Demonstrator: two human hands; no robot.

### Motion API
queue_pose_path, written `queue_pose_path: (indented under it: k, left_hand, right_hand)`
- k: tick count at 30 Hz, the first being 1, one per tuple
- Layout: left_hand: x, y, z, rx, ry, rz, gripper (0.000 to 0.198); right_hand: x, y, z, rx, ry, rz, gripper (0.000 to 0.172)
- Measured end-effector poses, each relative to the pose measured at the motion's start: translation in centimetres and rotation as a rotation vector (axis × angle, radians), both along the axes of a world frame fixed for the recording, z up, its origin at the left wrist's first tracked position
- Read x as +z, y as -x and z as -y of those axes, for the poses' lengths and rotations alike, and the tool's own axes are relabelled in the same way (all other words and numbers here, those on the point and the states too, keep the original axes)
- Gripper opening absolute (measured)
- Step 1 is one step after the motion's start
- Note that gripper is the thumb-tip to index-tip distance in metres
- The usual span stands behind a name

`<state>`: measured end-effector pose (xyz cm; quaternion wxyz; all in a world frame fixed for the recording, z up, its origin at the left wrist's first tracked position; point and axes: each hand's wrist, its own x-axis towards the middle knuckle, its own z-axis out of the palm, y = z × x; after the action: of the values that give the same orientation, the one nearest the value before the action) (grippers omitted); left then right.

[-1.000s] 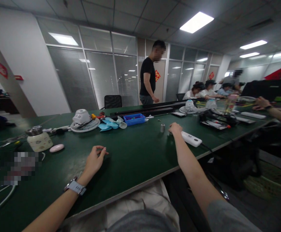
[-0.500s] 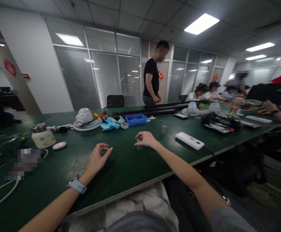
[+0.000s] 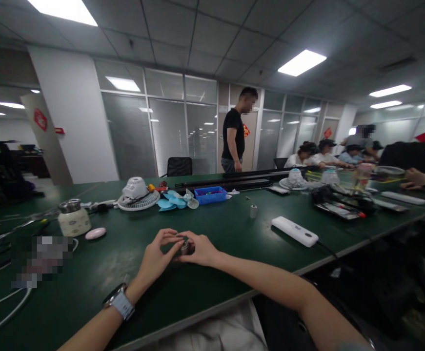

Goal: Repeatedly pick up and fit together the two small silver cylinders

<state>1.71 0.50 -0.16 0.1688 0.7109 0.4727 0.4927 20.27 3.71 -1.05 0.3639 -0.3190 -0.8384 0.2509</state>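
Note:
My right hand (image 3: 202,249) is closed on a small metal cylinder (image 3: 185,247), held low over the green table between thumb and fingers. From the other side, my left hand (image 3: 159,249) meets it with curled fingers, the thumb tip against the cylinder. The fingers partly cover the piece, so its details do not show. Another small silver cylinder (image 3: 253,210) stands upright on the table, beyond my right hand.
White fan parts (image 3: 137,194), light-blue fan blades (image 3: 175,200) and a blue tray (image 3: 210,194) lie farther back. A white power strip (image 3: 294,231) is at the right. On the left are a jar (image 3: 73,219) and a pink oval object (image 3: 95,233). A person in black stands across.
My right hand has moved left and nearer with the cylinder. Both hands now meet around it, where they were apart before. The view has tilted up slightly.

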Motion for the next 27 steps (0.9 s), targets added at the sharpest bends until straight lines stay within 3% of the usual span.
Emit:
queue_pose_path:
  k: [9, 14, 16, 20, 27]
  left_hand:
    - [0.4, -0.5, -0.3, 0.021, -0.038, 0.023, 0.039]
    - [0.1, 0.5, -0.7, 0.193, -0.101, 0.102, 0.041]
    - [-0.4, 1.2, -1.0, 0.210, -0.033, 0.066, 0.043]
    - [-1.1, 1.8, -1.2, 0.124, 0.153, -0.049, 0.041]
    - [-1.2, 1.6, -1.1, 0.095, 0.204, -0.132, 0.039]
  right_hand:
    - [0.0, 0.1, 0.2, -0.024, -0.051, 0.034, 0.069]
    - [0.0, -0.2, 0.6, -0.025, -0.031, 0.033, 0.074]
    - [-0.2, -0.3, 0.6, -0.011, -0.030, 0.018, 0.073]
    - [-0.5, -0.4, 0.6, 0.005, -0.080, 0.010, 0.059]
    - [-0.5, -0.6, 1.0, 0.010, -0.149, 0.026, 0.050]
